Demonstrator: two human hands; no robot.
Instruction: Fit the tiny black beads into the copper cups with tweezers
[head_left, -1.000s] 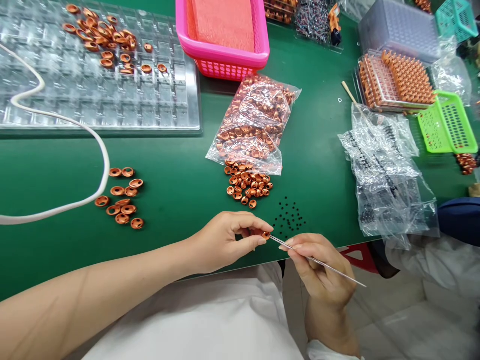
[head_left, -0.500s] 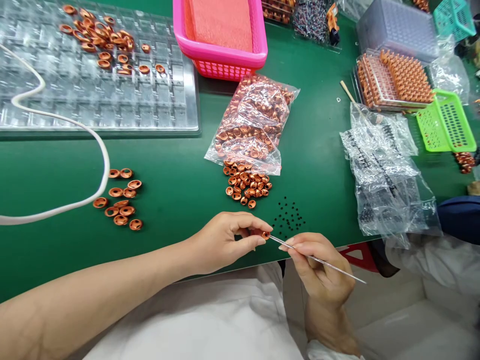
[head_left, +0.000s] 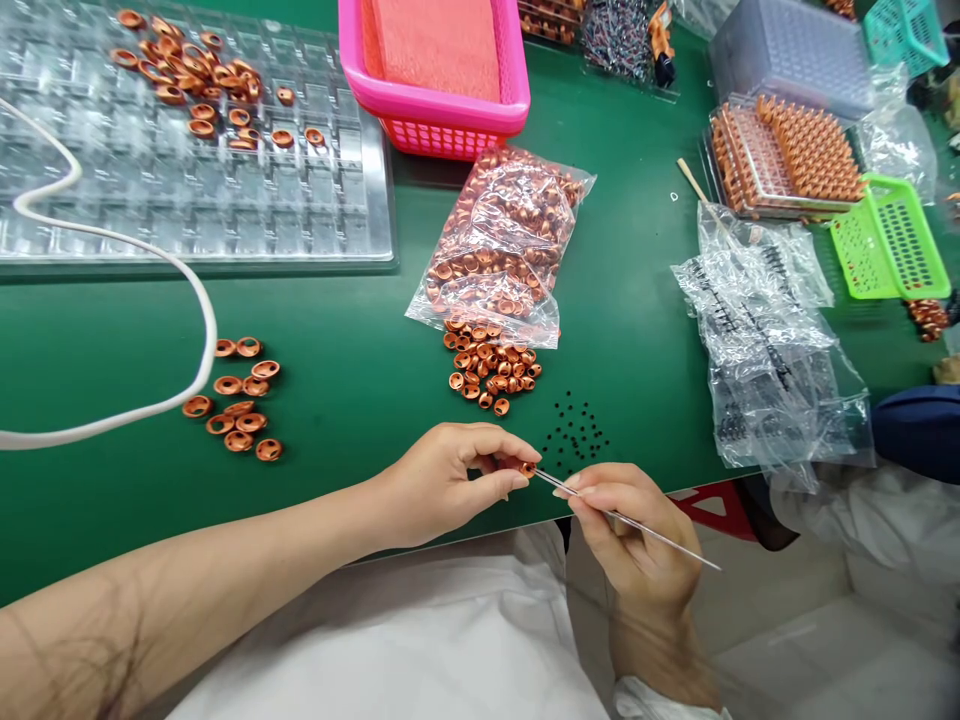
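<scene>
One copper ring is pinched between thumb and forefinger of the left hand at the near edge of the green table. The right hand pinches a thin metal pin, its tip at the ring. This looks like fine poking work that needs steady aim. Tiny black beads lie just beyond.

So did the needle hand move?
No. The right hand and needle stay just below the black beads, tip at the ring in the left hand.

The left hand pinches a tiny copper ring. The right hand holds a thin pin with its tip on the ring. Black beads lie at two o'clock from it.
</scene>
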